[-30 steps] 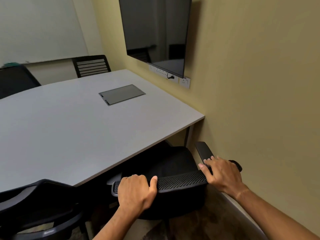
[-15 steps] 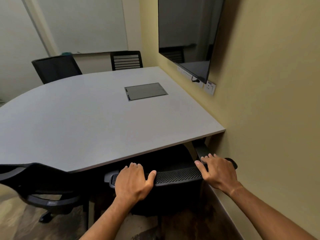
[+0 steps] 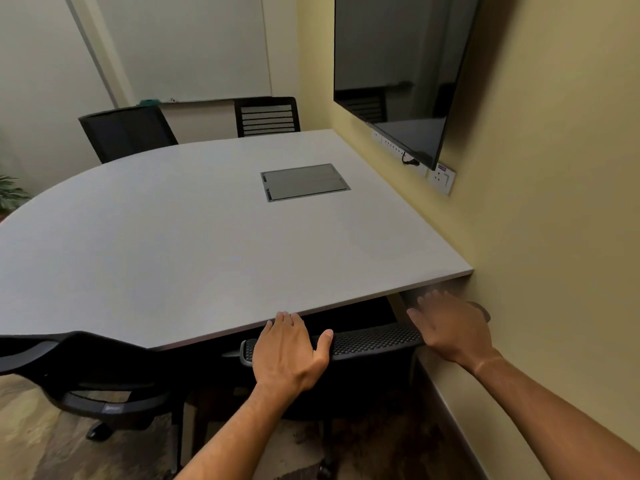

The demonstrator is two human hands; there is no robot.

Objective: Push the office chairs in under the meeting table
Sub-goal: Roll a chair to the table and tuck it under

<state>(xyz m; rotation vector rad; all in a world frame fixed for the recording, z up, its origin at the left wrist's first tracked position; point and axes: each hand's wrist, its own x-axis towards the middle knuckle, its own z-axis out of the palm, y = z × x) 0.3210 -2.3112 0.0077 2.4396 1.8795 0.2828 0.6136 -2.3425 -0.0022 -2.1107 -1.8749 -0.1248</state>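
A black mesh office chair point(image 3: 374, 341) stands in front of me, its seat hidden under the grey meeting table point(image 3: 194, 237) and its backrest top close to the table's near edge. My left hand point(image 3: 289, 351) grips the left part of the backrest top, thumb hooked over it. My right hand point(image 3: 450, 327) lies on the right end of the backrest with its fingers spread flat, close to the yellow wall. A second black chair point(image 3: 86, 375) stands at the lower left, partly out from the table.
Two more black chairs point(image 3: 128, 131) point(image 3: 266, 116) stand at the table's far side. A grey cable hatch point(image 3: 304, 181) is set in the tabletop. On the right wall point(image 3: 554, 202) hang a dark screen point(image 3: 401, 74) and sockets point(image 3: 441, 176). A whiteboard hangs at the back.
The chair has rolled forward under the table with both hands on its backrest; its seat and armrest are now hidden. My right hand's fingers have spread out.
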